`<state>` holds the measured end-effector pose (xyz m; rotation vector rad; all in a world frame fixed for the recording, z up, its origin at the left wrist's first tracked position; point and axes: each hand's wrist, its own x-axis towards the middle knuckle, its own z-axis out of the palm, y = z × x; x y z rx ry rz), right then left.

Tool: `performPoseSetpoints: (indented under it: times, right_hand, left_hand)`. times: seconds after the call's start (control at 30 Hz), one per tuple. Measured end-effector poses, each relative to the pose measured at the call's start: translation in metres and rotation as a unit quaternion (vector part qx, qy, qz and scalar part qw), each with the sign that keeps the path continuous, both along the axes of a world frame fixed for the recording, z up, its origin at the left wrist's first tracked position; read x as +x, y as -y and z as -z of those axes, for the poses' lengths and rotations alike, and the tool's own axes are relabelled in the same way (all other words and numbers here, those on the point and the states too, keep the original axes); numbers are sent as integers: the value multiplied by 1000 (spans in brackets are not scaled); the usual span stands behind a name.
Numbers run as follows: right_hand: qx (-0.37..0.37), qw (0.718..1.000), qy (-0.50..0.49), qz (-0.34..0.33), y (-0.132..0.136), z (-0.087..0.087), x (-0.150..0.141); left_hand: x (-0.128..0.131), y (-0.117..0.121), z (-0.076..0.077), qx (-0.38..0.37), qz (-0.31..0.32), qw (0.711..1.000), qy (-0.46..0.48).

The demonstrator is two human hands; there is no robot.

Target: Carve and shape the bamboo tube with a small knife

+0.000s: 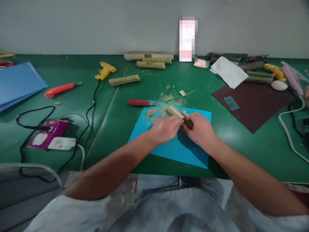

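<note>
Over a bright blue sheet [193, 154], my hands meet at a short piece of bamboo [174, 111], tilted with its pale end pointing up and left. My right hand [201, 130] is closed round its near end, where a dark patch shows between the fingers; I cannot tell whether that is a slot or a separate strip. The fingers of my left hand [166, 129] are pinched together against the bamboo's side. Shavings and small bamboo chips [148, 113] lie at the sheet's upper left. A red-handled knife [140, 102] rests across its top left corner.
More bamboo pieces [151, 65] lie along the wall, another [124, 80] nearer. Left are a yellow glue gun [105, 71], an orange cutter [60, 90], a purple power strip [56, 130] and loose cables. A dark brown sheet [253, 112] and white paper [228, 71] lie right.
</note>
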<state>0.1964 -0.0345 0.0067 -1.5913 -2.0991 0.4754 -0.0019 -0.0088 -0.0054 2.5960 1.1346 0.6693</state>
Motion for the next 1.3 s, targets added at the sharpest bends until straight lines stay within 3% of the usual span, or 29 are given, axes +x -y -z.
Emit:
performPoseSetpoints:
  times: [0.1, 0.2, 0.4, 0.53, 0.7, 0.83, 0.97, 1.07, 1.2, 1.3]
  right_hand:
    - [-9, 1000, 3, 3, -1, -1, 0]
    - [-16, 1000, 20, -1, -1, -2, 0]
    - [-11, 1000, 28, 8, -1, -1, -1]
    - [-12, 1000, 24, 8, 0, -1, -1]
    - [-8, 1000, 18, 2, 0, -2, 0]
    - [-11, 1000, 23, 12, 0, -1, 0]
    - [-6, 1000, 20, 1, 0, 0, 0]
    - [-4, 1000, 16, 11, 0, 1, 1]
    - [-12, 1000, 15, 3, 0, 0, 1]
    - [-12, 1000, 15, 7, 0, 0, 1]
  left_hand:
    - [-3, 2, -7, 18, 11, 999, 50]
    - [-8, -5, -11, 41, -39, 995, 86]
    - [-10, -25, -2, 21, -76, 995, 61]
    - [-11, -24, 0, 24, -119, 991, 57]
    - [-6, -15, 0, 2, -34, 999, 32]
    - [-10, -22, 1, 36, -89, 994, 51]
    - [-13, -25, 1, 21, -47, 998, 37]
    - [-15, -25, 1, 37, -76, 995, 47]
    - [-17, -26, 3, 17, -44, 998, 39]
    - [-16, -26, 2, 36, -72, 996, 43]
